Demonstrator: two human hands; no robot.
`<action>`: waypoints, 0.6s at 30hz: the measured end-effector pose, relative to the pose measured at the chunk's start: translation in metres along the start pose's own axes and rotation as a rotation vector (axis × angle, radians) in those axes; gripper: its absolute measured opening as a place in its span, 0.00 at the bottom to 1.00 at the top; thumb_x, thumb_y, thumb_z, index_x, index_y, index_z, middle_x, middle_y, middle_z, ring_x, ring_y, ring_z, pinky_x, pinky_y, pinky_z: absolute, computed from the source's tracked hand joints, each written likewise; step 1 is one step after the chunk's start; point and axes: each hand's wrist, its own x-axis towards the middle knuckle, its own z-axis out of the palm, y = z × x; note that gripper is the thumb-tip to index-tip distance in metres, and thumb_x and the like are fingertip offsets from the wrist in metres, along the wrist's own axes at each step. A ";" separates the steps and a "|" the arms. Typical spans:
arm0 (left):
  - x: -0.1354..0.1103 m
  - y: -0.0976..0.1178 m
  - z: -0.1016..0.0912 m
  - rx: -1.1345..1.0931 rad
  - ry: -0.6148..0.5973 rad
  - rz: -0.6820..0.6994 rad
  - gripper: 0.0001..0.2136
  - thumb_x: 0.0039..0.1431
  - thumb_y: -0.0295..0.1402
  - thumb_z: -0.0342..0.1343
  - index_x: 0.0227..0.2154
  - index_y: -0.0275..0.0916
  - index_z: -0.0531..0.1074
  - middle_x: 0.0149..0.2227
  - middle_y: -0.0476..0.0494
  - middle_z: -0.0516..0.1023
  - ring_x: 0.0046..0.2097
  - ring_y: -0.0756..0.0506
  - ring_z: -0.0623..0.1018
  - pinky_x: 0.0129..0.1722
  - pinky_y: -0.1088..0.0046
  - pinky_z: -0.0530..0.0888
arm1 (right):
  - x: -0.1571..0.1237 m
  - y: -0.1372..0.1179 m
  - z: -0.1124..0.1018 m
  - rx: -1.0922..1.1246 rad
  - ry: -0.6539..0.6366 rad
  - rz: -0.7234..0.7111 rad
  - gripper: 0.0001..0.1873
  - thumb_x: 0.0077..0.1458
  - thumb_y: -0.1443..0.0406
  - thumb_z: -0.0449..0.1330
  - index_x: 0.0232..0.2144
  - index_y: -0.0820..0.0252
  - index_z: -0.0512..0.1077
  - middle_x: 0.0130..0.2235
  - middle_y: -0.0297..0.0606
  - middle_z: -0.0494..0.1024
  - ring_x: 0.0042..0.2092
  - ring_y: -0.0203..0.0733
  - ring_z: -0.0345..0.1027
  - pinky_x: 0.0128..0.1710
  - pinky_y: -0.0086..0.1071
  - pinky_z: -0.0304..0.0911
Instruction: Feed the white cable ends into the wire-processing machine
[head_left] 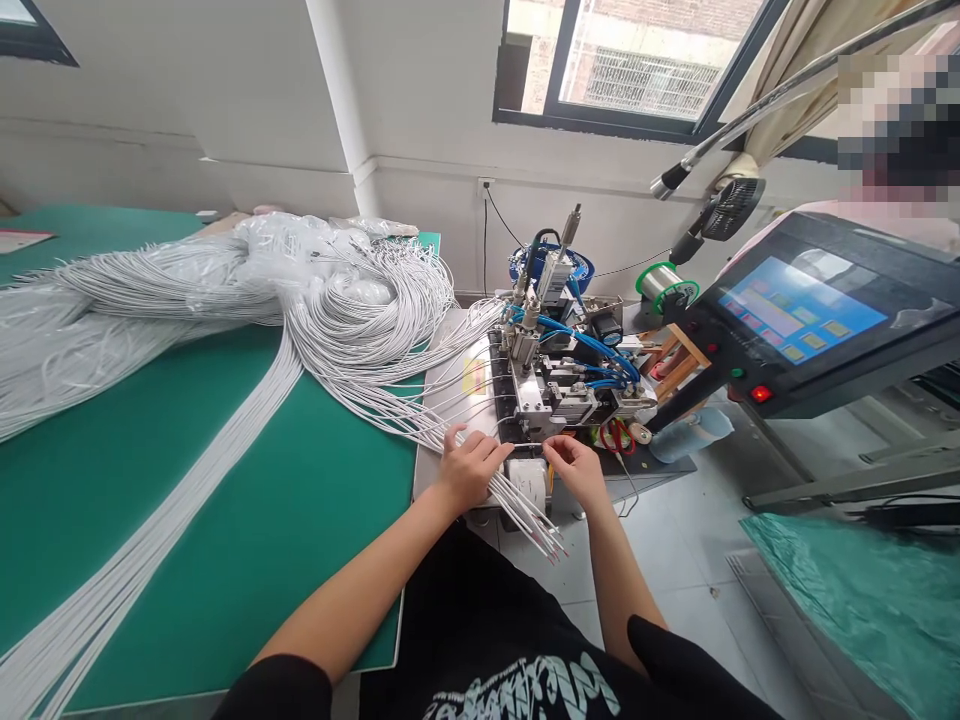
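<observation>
Bundle of thin white wires with reddish tips (525,512) at bench front edge, ends jutting over lap. Left hand (469,468) curled over bundle, gripping. Right hand (576,465) fingertips pinched together at small metal machine with blue hoses (559,385); held item too small to tell. Green table mat (225,520) left, touchscreen panel (802,320) right.

A sheaf of thin white cables (517,508) lies flat over the near left corner of the grey machine plate (429,478), slanting toward its near edge. Their stripped, reddish-tipped ends overhang that edge, side by side and slightly fanned.
</observation>
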 end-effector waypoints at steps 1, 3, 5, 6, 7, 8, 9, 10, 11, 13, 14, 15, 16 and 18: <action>0.000 0.001 0.000 0.006 -0.003 -0.015 0.14 0.55 0.23 0.48 0.41 0.43 0.74 0.29 0.48 0.77 0.34 0.47 0.74 0.50 0.59 0.56 | 0.001 0.000 0.001 -0.017 -0.001 -0.004 0.16 0.51 0.53 0.59 0.29 0.61 0.73 0.29 0.38 0.75 0.29 0.40 0.65 0.32 0.32 0.60; 0.000 0.002 0.000 0.019 -0.003 -0.038 0.14 0.55 0.23 0.49 0.40 0.42 0.74 0.29 0.48 0.77 0.35 0.46 0.73 0.51 0.58 0.55 | 0.003 0.002 0.005 -0.011 -0.007 -0.011 0.17 0.52 0.52 0.58 0.29 0.60 0.72 0.29 0.38 0.74 0.30 0.41 0.65 0.33 0.33 0.60; 0.000 0.003 0.000 0.036 -0.005 -0.056 0.14 0.53 0.23 0.49 0.40 0.42 0.73 0.29 0.48 0.76 0.35 0.46 0.73 0.51 0.56 0.55 | 0.006 0.006 0.009 0.000 -0.016 -0.024 0.17 0.52 0.51 0.57 0.28 0.60 0.70 0.28 0.36 0.72 0.30 0.41 0.64 0.32 0.32 0.59; 0.000 0.003 0.000 0.046 -0.006 -0.063 0.14 0.52 0.22 0.49 0.39 0.42 0.73 0.28 0.48 0.76 0.35 0.45 0.73 0.51 0.56 0.55 | 0.008 0.007 0.010 0.000 -0.019 -0.033 0.17 0.52 0.51 0.56 0.27 0.59 0.69 0.27 0.35 0.70 0.29 0.40 0.62 0.32 0.32 0.58; 0.000 0.003 0.001 0.054 -0.010 -0.071 0.15 0.51 0.21 0.49 0.39 0.42 0.73 0.28 0.48 0.75 0.35 0.45 0.72 0.51 0.56 0.55 | 0.010 0.009 0.012 -0.002 -0.021 -0.042 0.17 0.52 0.51 0.56 0.26 0.58 0.68 0.26 0.34 0.68 0.29 0.39 0.60 0.31 0.31 0.57; 0.001 0.003 0.001 0.061 -0.016 -0.076 0.15 0.50 0.21 0.49 0.38 0.42 0.73 0.27 0.48 0.75 0.35 0.45 0.72 0.51 0.56 0.55 | 0.012 0.010 0.014 0.001 -0.022 -0.049 0.17 0.52 0.51 0.56 0.25 0.58 0.66 0.25 0.33 0.66 0.28 0.39 0.59 0.30 0.31 0.56; 0.001 0.003 0.002 0.065 -0.023 -0.078 0.15 0.49 0.21 0.49 0.38 0.42 0.73 0.27 0.48 0.75 0.35 0.44 0.72 0.51 0.55 0.55 | 0.013 0.012 0.015 0.019 -0.028 -0.045 0.17 0.52 0.51 0.56 0.25 0.57 0.65 0.24 0.32 0.64 0.28 0.38 0.57 0.30 0.31 0.55; 0.001 0.003 0.002 0.068 -0.026 -0.079 0.15 0.49 0.20 0.50 0.37 0.42 0.73 0.27 0.47 0.75 0.35 0.44 0.72 0.51 0.55 0.55 | 0.015 0.013 0.016 0.050 -0.039 -0.032 0.17 0.51 0.51 0.56 0.24 0.57 0.64 0.24 0.31 0.63 0.28 0.38 0.56 0.29 0.30 0.55; 0.001 0.004 0.002 0.071 -0.028 -0.079 0.15 0.48 0.20 0.50 0.37 0.42 0.73 0.28 0.47 0.76 0.36 0.44 0.72 0.51 0.55 0.55 | 0.016 0.014 0.017 0.088 -0.055 -0.012 0.17 0.50 0.51 0.56 0.23 0.57 0.63 0.23 0.31 0.61 0.28 0.37 0.55 0.29 0.30 0.54; 0.002 0.004 0.003 0.073 -0.028 -0.083 0.15 0.48 0.20 0.50 0.36 0.42 0.73 0.29 0.46 0.77 0.37 0.43 0.72 0.52 0.54 0.55 | 0.019 0.017 0.019 0.164 -0.092 0.039 0.17 0.48 0.52 0.56 0.21 0.57 0.61 0.22 0.29 0.59 0.26 0.36 0.53 0.27 0.29 0.52; 0.002 0.004 0.003 0.071 -0.030 -0.087 0.15 0.47 0.20 0.50 0.36 0.42 0.73 0.31 0.46 0.77 0.38 0.43 0.73 0.52 0.54 0.54 | 0.020 0.019 0.020 0.193 -0.108 0.061 0.17 0.48 0.52 0.57 0.21 0.57 0.61 0.22 0.29 0.58 0.25 0.35 0.51 0.25 0.29 0.51; 0.003 0.004 0.003 0.066 -0.034 -0.090 0.15 0.47 0.20 0.50 0.36 0.42 0.73 0.32 0.46 0.77 0.39 0.43 0.73 0.52 0.53 0.54 | 0.021 0.021 0.021 0.212 -0.119 0.078 0.16 0.47 0.52 0.56 0.21 0.57 0.61 0.21 0.28 0.58 0.24 0.34 0.50 0.24 0.28 0.50; 0.003 0.004 0.002 0.060 -0.042 -0.092 0.16 0.46 0.20 0.51 0.37 0.42 0.73 0.33 0.46 0.77 0.40 0.42 0.73 0.53 0.52 0.53 | 0.022 0.022 0.022 0.227 -0.123 0.091 0.16 0.47 0.53 0.56 0.21 0.57 0.61 0.21 0.28 0.58 0.24 0.34 0.49 0.23 0.28 0.49; 0.003 0.004 0.002 0.054 -0.071 -0.089 0.17 0.46 0.21 0.51 0.38 0.42 0.73 0.33 0.45 0.77 0.41 0.41 0.73 0.54 0.51 0.53 | 0.023 0.026 0.024 0.260 -0.121 0.120 0.15 0.46 0.53 0.56 0.21 0.57 0.61 0.20 0.28 0.58 0.23 0.33 0.48 0.22 0.28 0.47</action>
